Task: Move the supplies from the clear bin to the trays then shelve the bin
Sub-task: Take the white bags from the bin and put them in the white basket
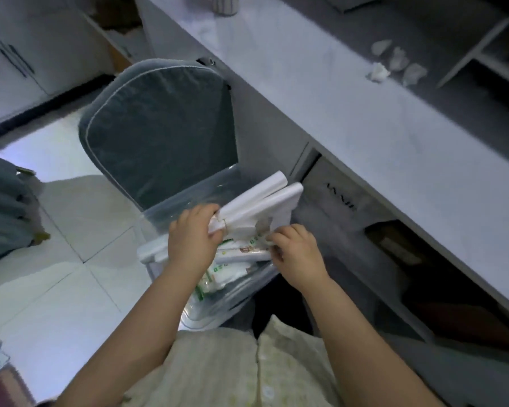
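The clear bin [188, 195] rests on a grey cushioned chair [159, 124] in front of me, beside the counter. Inside it lie several white packets with green print [232, 268]. My left hand [193, 239] grips a bundle of long white packets [259, 201] and holds it over the bin, its far ends pointing toward the counter. My right hand [299, 254] is over the bin's right side, fingers pinched on the end of a green-printed packet. The trays are not in view.
A long pale counter [365, 121] runs diagonally on the right, with a few crumpled white tissues [394, 63] on top. Open shelf compartments [394, 239] sit below it. White tiled floor lies to the left, and a blue-grey upholstered seat [3, 207] stands at the left edge.
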### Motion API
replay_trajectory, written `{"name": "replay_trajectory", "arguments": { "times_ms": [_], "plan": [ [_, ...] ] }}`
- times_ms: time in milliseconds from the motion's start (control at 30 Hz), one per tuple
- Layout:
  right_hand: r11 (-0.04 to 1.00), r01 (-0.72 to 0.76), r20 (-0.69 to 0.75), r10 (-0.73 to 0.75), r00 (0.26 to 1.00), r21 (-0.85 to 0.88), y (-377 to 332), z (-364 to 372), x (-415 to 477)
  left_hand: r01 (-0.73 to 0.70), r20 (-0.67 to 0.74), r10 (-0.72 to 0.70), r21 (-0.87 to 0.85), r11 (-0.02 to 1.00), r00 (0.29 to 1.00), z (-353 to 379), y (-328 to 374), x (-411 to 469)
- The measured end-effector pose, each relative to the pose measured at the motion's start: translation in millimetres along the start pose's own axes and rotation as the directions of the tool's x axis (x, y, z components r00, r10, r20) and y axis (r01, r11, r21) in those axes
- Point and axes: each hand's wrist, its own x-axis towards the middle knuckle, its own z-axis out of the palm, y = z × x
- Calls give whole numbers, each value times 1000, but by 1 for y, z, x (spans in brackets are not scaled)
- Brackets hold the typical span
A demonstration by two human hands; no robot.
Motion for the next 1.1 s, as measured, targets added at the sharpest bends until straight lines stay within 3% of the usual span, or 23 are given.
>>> {"name": "replay_trajectory", "arguments": {
  "times_ms": [167,267,367,567,733,867,967,1100],
  "plan": [
    [984,-156,-14,156,988,-80,-14,-17,-84,-202,89,206,-59,978,974,1,41,-25],
    [952,-277,-55,272,961,-132,-7,-34,-133,-359,149,363,-53,932,920,9,82,-37],
    [881,-457,-154,439,885,-121,11,-54,-186,-516,211,519,-77,853,828,25,134,-53],
    [721,-693,-315,655,687,-12,39,-83,-313,-792,241,791,-117,599,562,72,252,-120],
    [527,-846,-419,787,453,76,63,-106,-436,-903,271,891,-133,409,364,123,350,-212],
    [396,-910,-453,838,304,121,88,-130,-531,-931,283,925,-186,314,255,162,427,-302],
    [371,-918,-459,846,272,139,106,-145,-596,-933,262,942,-237,272,208,187,478,-368],
    [356,-921,-446,858,255,157,132,-161,-672,-916,231,953,-303,262,196,209,533,-432]
  ]
}}
